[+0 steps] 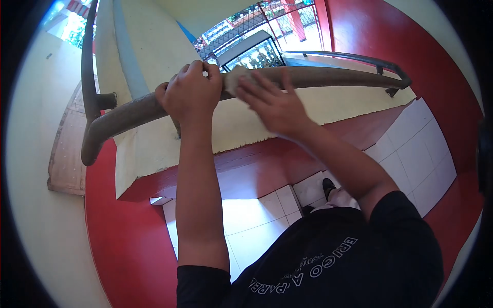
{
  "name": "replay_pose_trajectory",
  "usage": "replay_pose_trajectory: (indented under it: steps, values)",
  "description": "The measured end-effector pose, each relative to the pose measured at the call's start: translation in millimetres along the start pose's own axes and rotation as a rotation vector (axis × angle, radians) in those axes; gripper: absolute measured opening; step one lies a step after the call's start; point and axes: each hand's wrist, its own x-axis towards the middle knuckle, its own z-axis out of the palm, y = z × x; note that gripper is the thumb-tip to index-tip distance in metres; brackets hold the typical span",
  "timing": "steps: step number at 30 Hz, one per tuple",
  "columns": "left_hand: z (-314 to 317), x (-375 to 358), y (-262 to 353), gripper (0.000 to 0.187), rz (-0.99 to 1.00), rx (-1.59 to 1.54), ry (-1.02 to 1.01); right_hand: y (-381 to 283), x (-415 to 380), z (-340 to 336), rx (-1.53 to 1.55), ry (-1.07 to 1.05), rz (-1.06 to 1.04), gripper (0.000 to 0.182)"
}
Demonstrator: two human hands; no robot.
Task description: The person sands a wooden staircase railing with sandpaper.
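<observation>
A brown metal handrail (328, 77) runs across the view above a cream-painted wall ledge. My left hand (191, 92) is closed around it left of the middle, with the thumb side toward the rail's bent end. Just to its right, my right hand (272, 102) has its fingers stretched over the rail, blurred by motion. Under those fingertips a pale beige pad (237, 79) lies against the rail's surface; its material is too smeared to make out.
Below the rail is a cream and red half-wall (246, 138), with white floor tiles (257, 228) beneath. A fish tank (254, 54) stands behind the rail, near a mesh window (236, 31). A second rail (349, 55) runs along the back. Red walls (411, 46) stand at the right.
</observation>
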Motion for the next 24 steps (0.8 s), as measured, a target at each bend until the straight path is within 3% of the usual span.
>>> replay_pose_trajectory:
  steps: [3,6,9,12,13,15,17,19,24]
  values:
    - [0.1,1.6,1.0,0.03,-0.019,-0.006,-0.002,40.0,-29.5,-4.1,-0.048,-0.017,0.057,0.045]
    - [-3.9,3.4,3.9,0.03,-0.053,0.017,-0.056,35.9,-39.4,-5.7,-0.047,-0.016,0.16,0.047]
    - [-2.1,2.5,1.6,0.03,-0.037,-0.002,-0.036,1.0,-5.5,-3.5,0.128,0.003,0.113,0.05]
    - [-3.4,2.1,0.0,0.03,-0.037,-0.012,-0.07,23.5,-7.3,-12.5,-0.022,-0.111,-0.059,0.05]
    - [-3.2,2.0,-0.8,0.03,-0.037,-0.007,-0.07,41.9,-17.9,-14.3,-0.009,-0.139,-0.017,0.05]
    - [-3.0,3.1,0.2,0.029,-0.029,0.004,-0.065,97.1,-55.4,-11.4,-0.054,-0.115,0.157,0.049]
    - [-3.5,4.1,0.3,0.028,-0.032,-0.002,-0.066,142.2,-99.8,-36.8,0.019,-0.146,0.495,0.047]
    - [-3.8,5.7,3.1,0.029,-0.041,-0.007,-0.089,147.6,-133.0,-82.7,0.095,-0.002,0.72,0.045]
    - [-4.3,4.1,2.9,0.032,-0.04,0.024,-0.115,172.4,-267.7,-107.6,0.51,0.427,1.216,0.042]
